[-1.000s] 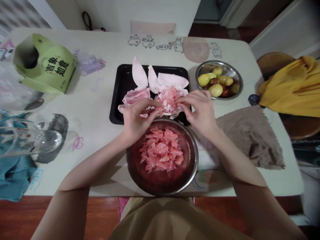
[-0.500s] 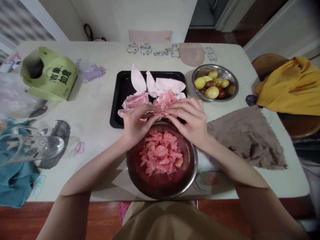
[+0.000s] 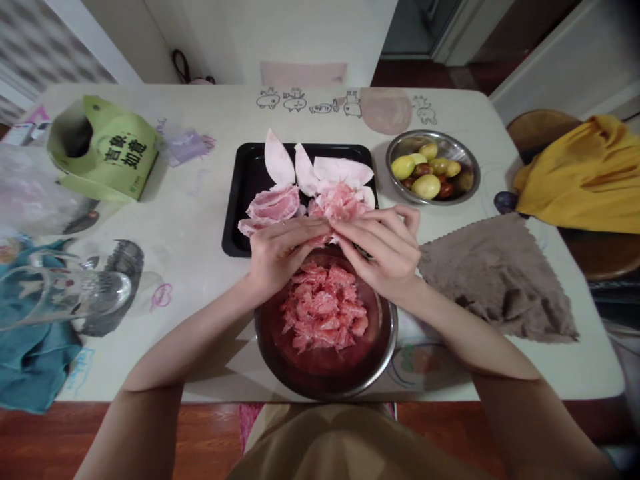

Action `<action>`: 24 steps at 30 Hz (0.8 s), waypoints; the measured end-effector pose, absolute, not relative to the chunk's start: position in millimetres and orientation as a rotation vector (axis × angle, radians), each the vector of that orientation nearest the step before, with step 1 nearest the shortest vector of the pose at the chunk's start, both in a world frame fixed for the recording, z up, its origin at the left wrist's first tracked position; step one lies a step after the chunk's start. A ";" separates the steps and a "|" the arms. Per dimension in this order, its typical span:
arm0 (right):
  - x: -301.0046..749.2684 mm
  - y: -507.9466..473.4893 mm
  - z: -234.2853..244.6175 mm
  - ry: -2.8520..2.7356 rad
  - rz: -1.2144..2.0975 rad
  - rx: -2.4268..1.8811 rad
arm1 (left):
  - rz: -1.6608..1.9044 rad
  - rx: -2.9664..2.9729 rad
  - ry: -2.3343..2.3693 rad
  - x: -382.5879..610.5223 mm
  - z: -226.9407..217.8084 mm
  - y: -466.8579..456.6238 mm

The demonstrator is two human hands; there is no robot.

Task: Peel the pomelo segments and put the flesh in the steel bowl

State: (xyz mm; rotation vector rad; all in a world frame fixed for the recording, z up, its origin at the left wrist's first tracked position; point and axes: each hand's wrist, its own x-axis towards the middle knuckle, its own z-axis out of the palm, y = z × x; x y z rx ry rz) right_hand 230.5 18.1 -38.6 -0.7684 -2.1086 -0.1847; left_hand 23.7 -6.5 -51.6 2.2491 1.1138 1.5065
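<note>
A person's two bare hands met fingertip to fingertip over the far rim of a round steel bowl (image 3: 388, 333). The left hand (image 3: 277, 250) and the right hand (image 3: 386, 250) were curled inward, pinching a small piece of pink citrus flesh (image 3: 323, 238) between them. How it was being worked could not be made out, since the fingers covered most of it.

Under the wrists, the bowl held a heap of peeled pink pulp (image 3: 325, 313). Just beyond the fingertips sat a black rectangular tray (image 3: 239, 193). On it were a pale membrane-wrapped segment (image 3: 273, 203), a loose clump of pink flesh (image 3: 341, 199) and white-pink peel petals (image 3: 279, 160) standing at its far side. Judging by this, much of the fruit was already stripped into the bowl, while at least one wrapped segment and the clump remained on the tray.

To the right of the right hand lay a brown cloth (image 3: 495, 280); beyond it was a smaller steel dish (image 3: 471, 167) of yellow-green and red fruits (image 3: 427, 186). Far to the left of the left hand, a green carton (image 3: 107, 152) and a clear glass (image 3: 65, 293) on its side rested on the white desk (image 3: 200, 227) — the glass was cut off by the picture's edge.
</note>
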 end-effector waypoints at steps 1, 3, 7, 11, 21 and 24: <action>230.9 17.4 -37.7 -2.116 -0.247 -0.765 | 1.504 2.264 1.127 23.5 -51.9 -7.5; 231.9 16.2 -35.8 -2.132 -0.347 -0.763 | 1.506 2.299 1.157 23.3 -52.1 -9.3; 233.9 13.3 -32.4 -2.120 -0.410 -0.754 | 1.533 2.327 1.154 24.4 -50.6 -11.0; 235.8 9.5 -31.0 -2.052 -0.381 -0.677 | 1.569 2.236 1.056 27.0 -46.8 -12.0; 244.3 8.2 -31.3 -2.038 -0.345 -0.608 | 1.541 2.023 1.042 30.1 -36.7 -20.3; 244.3 9.9 -32.8 -2.013 -0.294 -0.644 | 1.559 1.932 1.103 31.3 -35.1 -19.1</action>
